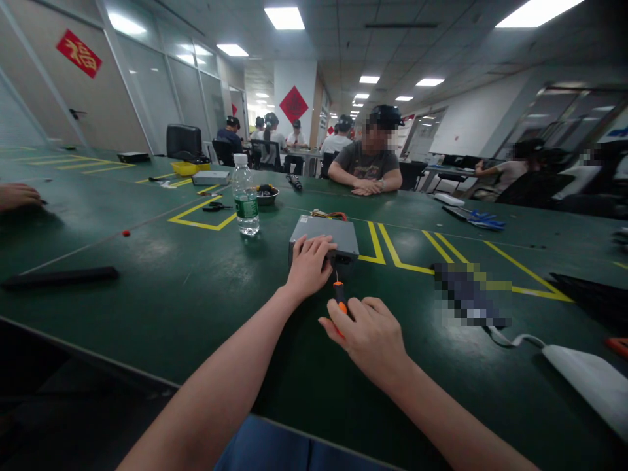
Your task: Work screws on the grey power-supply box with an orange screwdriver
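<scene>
A grey metal computer power supply [331, 230] sits on the green table, with a bundle of coloured wires [330, 214] at its far side. My left hand [310, 261] grips its near left part, fingers over the top and thumb at the front face. In my right hand [367, 330] is a screwdriver [340, 296] with an orange and black handle. Its thin shaft points up at the front face of the power supply, just right of my left thumb. Whether the tip touches is too small to tell.
A water bottle [246, 196] stands left of the power supply, by a metal bowl [267, 195]. Pliers [216, 207], a black bar [59, 277] and a blurred dark object with a white cable [468, 294] lie around. A person [367, 157] sits opposite; another person's hand [19, 196] rests at far left.
</scene>
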Tool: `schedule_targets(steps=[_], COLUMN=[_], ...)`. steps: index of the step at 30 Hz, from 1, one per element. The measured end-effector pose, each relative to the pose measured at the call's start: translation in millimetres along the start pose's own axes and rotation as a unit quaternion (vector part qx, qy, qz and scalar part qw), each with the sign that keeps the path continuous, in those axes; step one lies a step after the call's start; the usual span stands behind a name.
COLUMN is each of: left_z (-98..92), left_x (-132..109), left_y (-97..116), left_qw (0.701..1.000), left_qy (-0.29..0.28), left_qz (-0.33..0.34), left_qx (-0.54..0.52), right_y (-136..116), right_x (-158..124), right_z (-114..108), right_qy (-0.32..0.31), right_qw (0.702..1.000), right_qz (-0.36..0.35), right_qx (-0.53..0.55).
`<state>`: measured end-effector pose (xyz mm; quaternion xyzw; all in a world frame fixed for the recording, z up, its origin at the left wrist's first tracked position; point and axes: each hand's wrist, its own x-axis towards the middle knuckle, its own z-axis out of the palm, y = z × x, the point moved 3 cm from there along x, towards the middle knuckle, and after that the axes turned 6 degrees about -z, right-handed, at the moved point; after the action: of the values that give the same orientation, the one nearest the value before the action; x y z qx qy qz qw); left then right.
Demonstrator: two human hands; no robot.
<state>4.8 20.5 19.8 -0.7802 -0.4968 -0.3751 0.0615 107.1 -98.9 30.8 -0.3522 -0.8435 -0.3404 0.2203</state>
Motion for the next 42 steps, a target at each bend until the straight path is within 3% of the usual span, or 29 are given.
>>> schedule_targets(steps=[11,16,21,28,34,42], left_z=[2.6,4.6,5.8,7.1,4.2,2.9], left_x=[1,1,1,1,1,1], left_y=[-3,-4,-5,-6,-4,-3], left_qw=[1.0,1.0,0.999,0.999,1.0,1.0], left_qy=[0.017,0.015,0.018,0.02,0.014,0.012], left_qz=[0.017,0.022,0.027,0.032,0.024,0.012], left_qx=[-0.01,0.001,0.003,0.004,-0.003,-0.013], right_y=[2,8,10,9,11,5], right_x=[4,3,2,-1,-4,2], right_z=[4,-1,0,-6,-9,-3], right_qy=[-0.038,0.008,0.033,-0.006,0.013,-0.028], right_qw=[0.993,0.991,0.987,0.97,0.998,0.997], right_qz=[0.065,0.104,0.049,0.071,0.025,0.042], right_qx=[0.089,0.088,0.152,0.231,0.064,-0.055])
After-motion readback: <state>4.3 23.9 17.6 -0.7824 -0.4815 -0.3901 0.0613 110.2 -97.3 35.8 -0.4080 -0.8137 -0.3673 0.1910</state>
